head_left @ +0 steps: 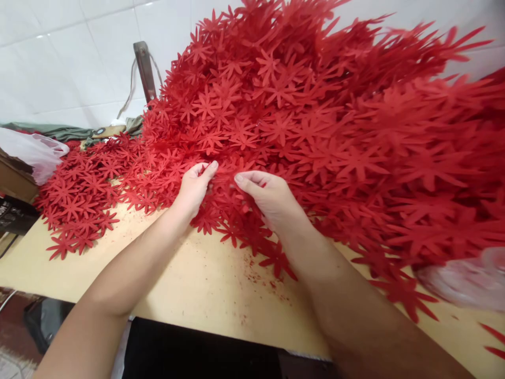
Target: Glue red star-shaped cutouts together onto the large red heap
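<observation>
A tall heap of red flower cut-outs (280, 95), thin and many-petalled, covers much of the table. At its front edge, my left hand (197, 181) is closed, its thumb and forefinger pinched on a red flower cut-out. A short way to the right, my right hand (270, 197) is closed too, thumb pressed to the fingers on the same red piece between the hands. That piece blends into the heap behind, so its outline is hard to make out. More cut-outs lie under and around both hands.
The pale wooden table (185, 287) has red scraps (256, 273) scattered near its front. A lower pile of cut-outs (79, 200) lies left. Plastic bags sit at far left (35, 150) and right (469, 279). A metal bar (145, 71) stands against the white tiled wall (71, 63).
</observation>
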A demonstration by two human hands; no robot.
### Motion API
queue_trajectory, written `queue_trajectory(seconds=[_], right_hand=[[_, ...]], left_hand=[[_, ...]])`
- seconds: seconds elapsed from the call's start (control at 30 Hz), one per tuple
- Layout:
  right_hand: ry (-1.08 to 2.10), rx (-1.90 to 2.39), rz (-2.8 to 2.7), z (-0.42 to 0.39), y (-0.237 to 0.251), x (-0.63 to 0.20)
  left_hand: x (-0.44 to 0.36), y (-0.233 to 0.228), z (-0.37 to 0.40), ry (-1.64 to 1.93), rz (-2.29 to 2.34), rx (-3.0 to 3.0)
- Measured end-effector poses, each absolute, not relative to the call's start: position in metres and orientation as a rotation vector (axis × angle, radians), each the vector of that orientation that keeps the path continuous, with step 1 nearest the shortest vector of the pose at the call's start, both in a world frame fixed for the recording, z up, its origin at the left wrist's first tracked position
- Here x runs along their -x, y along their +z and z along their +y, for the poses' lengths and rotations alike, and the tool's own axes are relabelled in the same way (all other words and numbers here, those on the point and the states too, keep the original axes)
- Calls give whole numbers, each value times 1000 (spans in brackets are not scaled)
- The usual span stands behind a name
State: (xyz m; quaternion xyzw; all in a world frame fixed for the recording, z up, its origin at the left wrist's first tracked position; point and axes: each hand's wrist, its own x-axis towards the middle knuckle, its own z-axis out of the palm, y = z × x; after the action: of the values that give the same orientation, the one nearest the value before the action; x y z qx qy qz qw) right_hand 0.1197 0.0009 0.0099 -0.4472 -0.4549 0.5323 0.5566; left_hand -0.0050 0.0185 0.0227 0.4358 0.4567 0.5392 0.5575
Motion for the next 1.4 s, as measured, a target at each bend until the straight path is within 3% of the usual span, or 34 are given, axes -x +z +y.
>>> queue_trajectory(seconds=[0.17, 0.63, 0.83, 1.13, 1.4], right_hand=[[1364, 1021, -1051, -3, 12, -117], [1072, 1132, -1029, 6, 2, -131], [1075, 1117, -1072, 10, 0, -134], [1030, 1126, -1111, 7, 9, -126], [918, 1127, -1258, 4, 8, -123]], left_hand=[[6, 22, 20, 1187, 1027, -967], [34, 29, 39, 1509, 1173, -774], [36, 28, 38, 1379, 1253, -1100], [27, 33, 29, 1033, 1007, -1592], [15, 25, 27, 1114, 992, -1426]])
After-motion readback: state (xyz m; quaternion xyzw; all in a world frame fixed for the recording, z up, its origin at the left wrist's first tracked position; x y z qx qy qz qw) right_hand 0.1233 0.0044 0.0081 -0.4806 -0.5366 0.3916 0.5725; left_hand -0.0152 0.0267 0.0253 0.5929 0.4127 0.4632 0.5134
